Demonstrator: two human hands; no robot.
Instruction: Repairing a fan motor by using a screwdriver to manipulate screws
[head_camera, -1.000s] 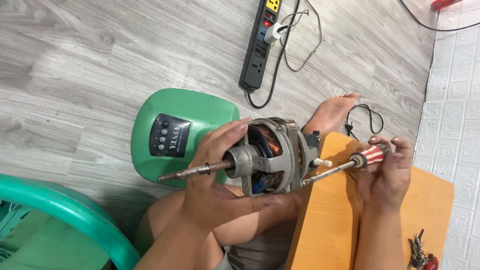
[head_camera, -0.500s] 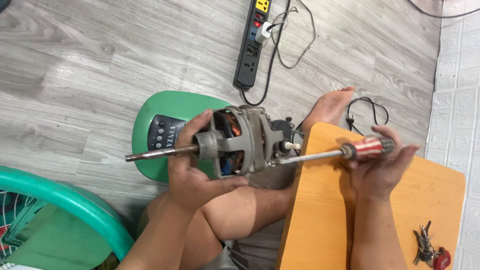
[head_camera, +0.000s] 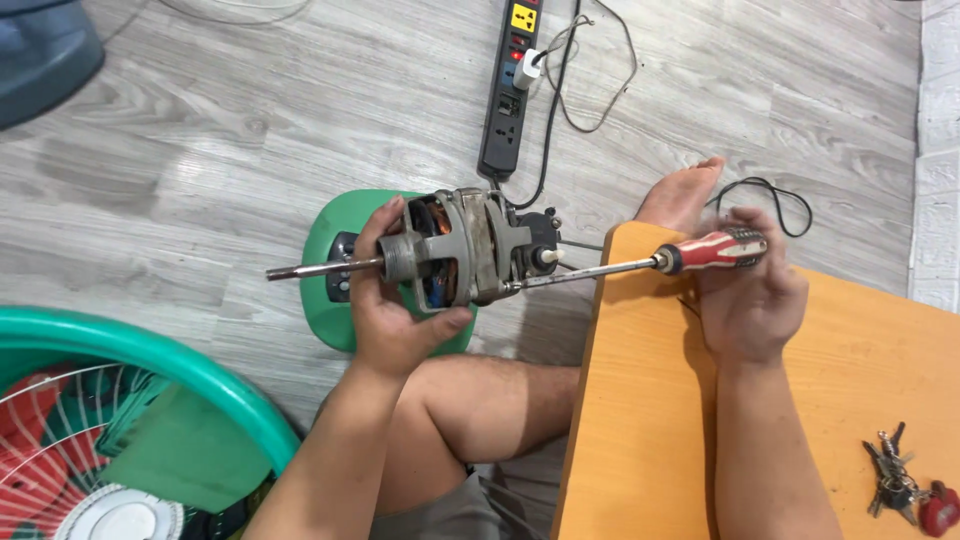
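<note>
My left hand (head_camera: 392, 318) grips a grey fan motor (head_camera: 462, 250) from below, its steel shaft pointing left and copper windings showing inside the housing. My right hand (head_camera: 748, 290) is closed on the red and grey handle of a long screwdriver (head_camera: 690, 256). The screwdriver's shaft runs left and its tip meets the right side of the motor housing. The motor hangs above a green fan base (head_camera: 340, 300) with a dark button panel.
A black power strip (head_camera: 508, 100) with plugged cables lies on the grey wood floor. An orange low table (head_camera: 870, 360) carries a bunch of keys (head_camera: 900, 480). A green fan guard (head_camera: 130, 430) sits at lower left. My bare foot (head_camera: 685, 195) rests by the table.
The motor and screwdriver have levelled out and shifted slightly left in view. Both hands keep the same grip; the screwdriver tip stays at the motor housing.
</note>
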